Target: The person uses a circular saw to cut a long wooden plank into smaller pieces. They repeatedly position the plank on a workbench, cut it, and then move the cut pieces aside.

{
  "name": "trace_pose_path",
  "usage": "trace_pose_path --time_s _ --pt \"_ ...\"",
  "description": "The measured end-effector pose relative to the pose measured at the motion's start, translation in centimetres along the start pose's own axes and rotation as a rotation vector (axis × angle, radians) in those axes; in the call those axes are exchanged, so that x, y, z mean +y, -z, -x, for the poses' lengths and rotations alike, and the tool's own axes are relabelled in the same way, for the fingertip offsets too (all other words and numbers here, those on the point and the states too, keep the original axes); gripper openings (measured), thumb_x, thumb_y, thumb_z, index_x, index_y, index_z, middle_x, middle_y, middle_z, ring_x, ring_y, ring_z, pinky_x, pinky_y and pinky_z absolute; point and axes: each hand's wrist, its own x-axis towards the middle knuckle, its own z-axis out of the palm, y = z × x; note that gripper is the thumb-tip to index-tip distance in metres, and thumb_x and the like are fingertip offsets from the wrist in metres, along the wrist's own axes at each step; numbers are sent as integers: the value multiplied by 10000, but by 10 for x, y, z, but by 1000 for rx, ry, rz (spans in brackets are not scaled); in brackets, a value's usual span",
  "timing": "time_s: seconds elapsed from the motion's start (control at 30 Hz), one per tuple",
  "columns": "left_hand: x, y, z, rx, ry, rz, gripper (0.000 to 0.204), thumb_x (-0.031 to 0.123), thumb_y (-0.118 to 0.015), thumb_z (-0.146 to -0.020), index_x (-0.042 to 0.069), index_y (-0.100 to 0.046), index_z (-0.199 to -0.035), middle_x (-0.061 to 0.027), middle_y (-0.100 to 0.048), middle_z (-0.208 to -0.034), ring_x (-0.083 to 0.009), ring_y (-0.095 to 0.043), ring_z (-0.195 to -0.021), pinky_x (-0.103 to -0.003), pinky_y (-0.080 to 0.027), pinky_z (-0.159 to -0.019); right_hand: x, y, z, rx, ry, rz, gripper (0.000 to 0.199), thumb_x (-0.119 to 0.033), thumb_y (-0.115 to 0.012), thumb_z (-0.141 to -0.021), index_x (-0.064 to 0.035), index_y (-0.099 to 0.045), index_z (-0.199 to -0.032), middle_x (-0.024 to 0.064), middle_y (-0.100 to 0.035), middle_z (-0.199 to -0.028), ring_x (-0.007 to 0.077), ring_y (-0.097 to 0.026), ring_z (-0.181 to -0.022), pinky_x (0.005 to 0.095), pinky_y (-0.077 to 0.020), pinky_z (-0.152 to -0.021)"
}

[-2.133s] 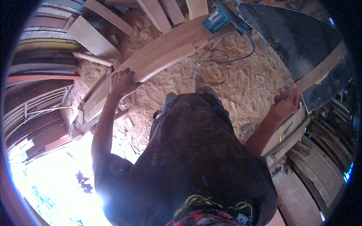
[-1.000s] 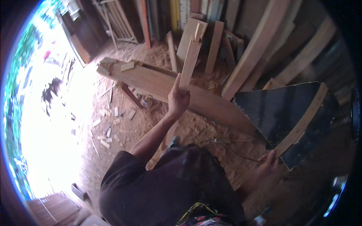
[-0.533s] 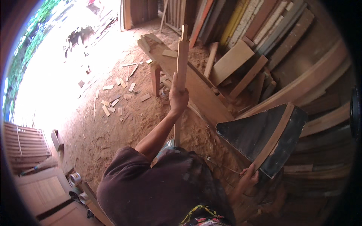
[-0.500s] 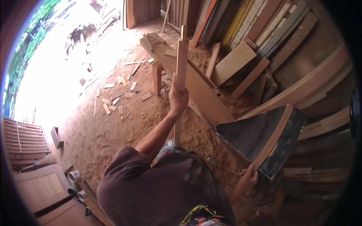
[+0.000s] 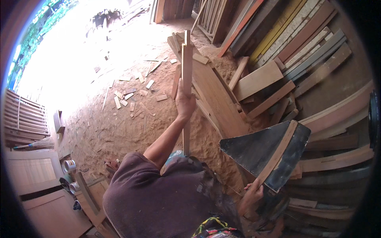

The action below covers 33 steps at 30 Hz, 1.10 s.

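Note:
My left hand (image 5: 185,104) is wrapped round a long wooden bar (image 5: 186,67), held upright in front of me. The bar's top end is cut to a narrower tongue, and its lower part runs down past my wrist toward my lap. On the right, my right hand (image 5: 253,194) is closed round the lower end of a wooden strip fixed across a black, roughly triangular board (image 5: 254,148). The board slants up and away from that hand, its wide end to the right. Part of my right hand's fingers is hidden behind the strip.
A wide plank (image 5: 220,99) lies ahead, scraps on its far end. Small wood offcuts (image 5: 119,95) litter the sawdust floor. Boards (image 5: 285,39) lean at the back right, and long timbers (image 5: 337,158) are stacked at right. Panelled doors (image 5: 51,210) and tape rolls (image 5: 69,166) lie at left.
The view has shifted, so the surroundings sit further right and lower at the top. Both hands keep their hold; the black board has come slightly left relative to my body.

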Motion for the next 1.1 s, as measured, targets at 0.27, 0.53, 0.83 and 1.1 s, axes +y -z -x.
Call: trace_pose_path --time_s 0.27,0.53,0.83,1.1 --pt "-27 12 -10 93 12 6 747 -25 -646 -859 37 -384 -1555 -180 -674 -1217 -265 -685 -1027 -382 -551 -862 3 -3 0 -47 69 40 398 -326 -637 -1056 18 -607 -858 60 -603 -641 109 -526 -501 279 -447 -459" --pt "-14 17 -7 -21 85 135 652 8 -634 -892 18 -429 -1511 -154 -672 -1132 -241 -682 -1015 -353 -557 -858 -8 -1 10 -57 -4 -39 343 -336 -677 -1029 -13 -639 -921 44 -621 -664 104 -555 -545 281 -465 -479" --pt "-54 -33 -53 -575 -372 -197 691 -49 -586 -885 55 -416 -1546 -208 -690 -1175 -302 -710 -1005 -392 -577 -875 -19 48 -8 187 39 -250 261 -300 -734 -989 -43 -710 -1020 20 -685 -737 85 -619 -568 243 -477 -508" --pt "100 -102 48 -1161 -669 -331 817 -110 -548 -824 163 -409 -1581 -249 -612 -1405 -404 -649 -1232 -454 -550 -1027 -42 133 62 827 5 -278 259 -309 -766 -963 -64 -688 -999 3 -618 -692 102 -563 -603 274 -451 -551"
